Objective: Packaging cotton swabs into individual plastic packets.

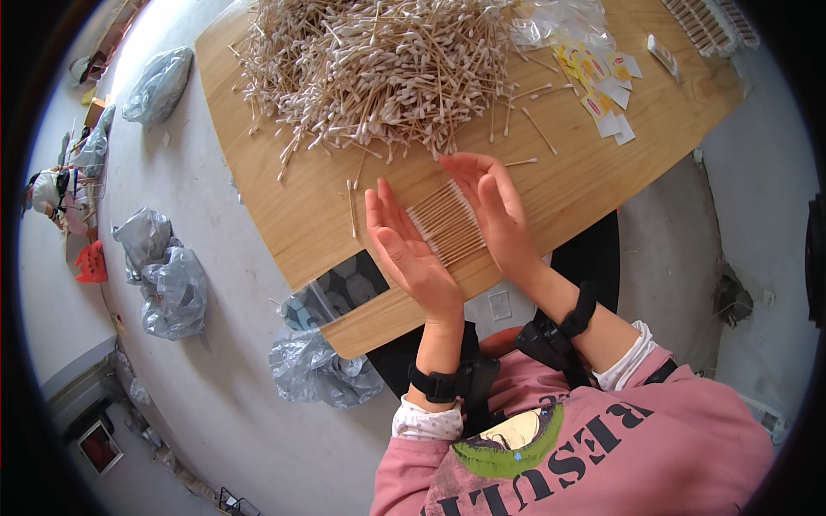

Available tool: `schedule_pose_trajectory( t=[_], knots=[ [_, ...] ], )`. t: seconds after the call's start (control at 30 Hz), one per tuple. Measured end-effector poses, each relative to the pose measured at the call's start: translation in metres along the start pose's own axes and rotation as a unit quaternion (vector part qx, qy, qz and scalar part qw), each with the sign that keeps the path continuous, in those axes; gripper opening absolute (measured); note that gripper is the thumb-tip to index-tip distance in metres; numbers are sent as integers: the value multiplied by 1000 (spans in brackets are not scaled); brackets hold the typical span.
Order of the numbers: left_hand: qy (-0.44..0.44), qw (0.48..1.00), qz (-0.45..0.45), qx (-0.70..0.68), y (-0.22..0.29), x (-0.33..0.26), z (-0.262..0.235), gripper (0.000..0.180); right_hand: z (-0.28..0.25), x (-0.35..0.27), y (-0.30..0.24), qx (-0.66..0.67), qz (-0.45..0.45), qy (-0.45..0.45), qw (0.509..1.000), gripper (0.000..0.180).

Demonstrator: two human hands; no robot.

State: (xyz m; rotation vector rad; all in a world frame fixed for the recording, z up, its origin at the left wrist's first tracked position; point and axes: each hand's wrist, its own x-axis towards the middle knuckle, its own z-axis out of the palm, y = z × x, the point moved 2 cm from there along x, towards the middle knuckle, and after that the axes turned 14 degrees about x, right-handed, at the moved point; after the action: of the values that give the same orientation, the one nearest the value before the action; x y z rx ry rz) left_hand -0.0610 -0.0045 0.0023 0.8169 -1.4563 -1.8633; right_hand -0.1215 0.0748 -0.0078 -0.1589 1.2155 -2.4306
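Note:
A flat row of cotton swabs (447,225) lies side by side on the wooden table, with white tips toward each hand. My left hand (406,256) stands along the row's left end, fingers stretched out and palm turned inward. Along the right end, my right hand (497,215) is held the same way, its fingers extended. Both palms are at or very near the tips; I cannot tell whether they touch. Just beyond the fingertips rises a large heap of loose cotton swabs (379,69). One stray swab (351,209) lies left of my left hand.
Yellow and white cards (602,95) and clear plastic bags (564,24) lie on the table's (284,228) far right. A patterned packet (340,292) sits near its front left corner. Grey plastic bags (172,284) rest on the floor; another person (50,193) is far left.

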Motion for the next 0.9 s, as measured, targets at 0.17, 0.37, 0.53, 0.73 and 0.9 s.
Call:
schedule_pose_trajectory(
  t=[0.17,0.37,0.53,0.73,0.9],
  knots=[
    [-1,1000,-14,-24,2,1,-8,64,-11,1,-9,-7,-28,9,1000,64],
    [-34,996,32,77,3,-6,-6,70,-5,-7,-4,56,4,10,998,64],
    [-160,733,240,616,6,-19,-8,90,-30,-11,-27,-32,-30,24,999,69],
    [-247,588,262,724,-3,-20,-11,105,-38,-23,-35,-82,-37,13,996,64],
    [-233,589,264,727,-6,-21,-8,106,-43,-27,-40,-92,-41,19,995,58]
  ],
)
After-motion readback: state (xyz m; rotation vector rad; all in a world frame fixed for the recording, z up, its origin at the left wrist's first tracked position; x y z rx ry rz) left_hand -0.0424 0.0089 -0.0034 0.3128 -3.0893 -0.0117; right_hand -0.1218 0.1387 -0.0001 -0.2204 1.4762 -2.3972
